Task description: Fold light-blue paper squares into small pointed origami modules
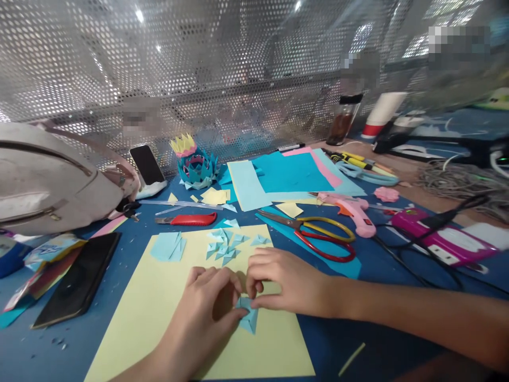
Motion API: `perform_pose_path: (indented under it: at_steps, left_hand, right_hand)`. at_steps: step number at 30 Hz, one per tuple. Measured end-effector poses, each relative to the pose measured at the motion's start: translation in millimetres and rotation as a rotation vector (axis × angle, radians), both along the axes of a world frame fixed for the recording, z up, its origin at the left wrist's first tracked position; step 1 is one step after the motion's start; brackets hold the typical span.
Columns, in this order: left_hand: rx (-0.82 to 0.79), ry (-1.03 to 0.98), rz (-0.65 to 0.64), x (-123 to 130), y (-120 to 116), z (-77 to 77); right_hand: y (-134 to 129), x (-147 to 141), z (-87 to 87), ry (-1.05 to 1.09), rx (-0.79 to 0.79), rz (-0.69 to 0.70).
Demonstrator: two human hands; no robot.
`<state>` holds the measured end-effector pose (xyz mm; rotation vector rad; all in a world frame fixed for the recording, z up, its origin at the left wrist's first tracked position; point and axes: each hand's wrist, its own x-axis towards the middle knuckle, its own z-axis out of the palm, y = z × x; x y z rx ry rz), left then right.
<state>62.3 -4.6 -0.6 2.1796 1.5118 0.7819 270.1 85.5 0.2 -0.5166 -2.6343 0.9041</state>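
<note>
A small light blue folded paper (248, 317) lies over the yellow sheet (167, 302), pinched along its upper edge by both hands. My left hand (210, 307) holds its left side between thumb and fingers. On its right side are the thumb and curled fingers of my right hand (282, 281). Several small folded blue triangles (223, 246) are grouped just beyond my hands. A stack of light blue paper pieces (169, 246) rests on the sheet's upper left corner.
Beyond the sheet lie a red cutter (193, 218), scissors (306, 228), a pink glue gun (352, 207) and coloured papers (294, 172). A paper lotus (196, 168) stands near the mesh partition. A dark tablet (79, 281) is at left, a purple power strip (433, 236) at right.
</note>
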Motion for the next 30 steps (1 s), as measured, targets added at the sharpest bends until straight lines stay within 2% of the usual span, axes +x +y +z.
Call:
perform_pose_path:
  at_steps: [5, 11, 15, 19, 21, 26, 30]
  left_hand:
    - [0.006, -0.044, 0.004, -5, -1, -1.4]
    - [-0.008, -0.119, -0.007, -9, -5, -3.2]
    - [-0.003, -0.146, -0.013, -11, -6, -5.1]
    - [0.009, -0.069, -0.075, -17, -5, -5.9]
    - [0.086, -0.019, -0.108, -17, -5, -6.1]
    - [0.473, 0.112, -0.145, -11, -7, -9.2]
    - [0.563, 0.127, -0.22, -12, -8, -14.0]
  right_hand:
    - [-2, 0, 3.6, -0.004, 0.009, 0.005]
    - [-2, 0, -1.1, 0.017, 0.066, 0.043]
    - [6, 2, -0.6, 0.075, 0.09, 0.177]
    - [11, 4, 0.5, 0.172, 0.14, 0.277]
    - [10, 5, 0.7, 0.18, 0.182, 0.264]
    - [5, 6, 3.6, 0.12, 0.335, 0.241]
    - [4, 8, 5.7, 0.102, 0.43, 0.311]
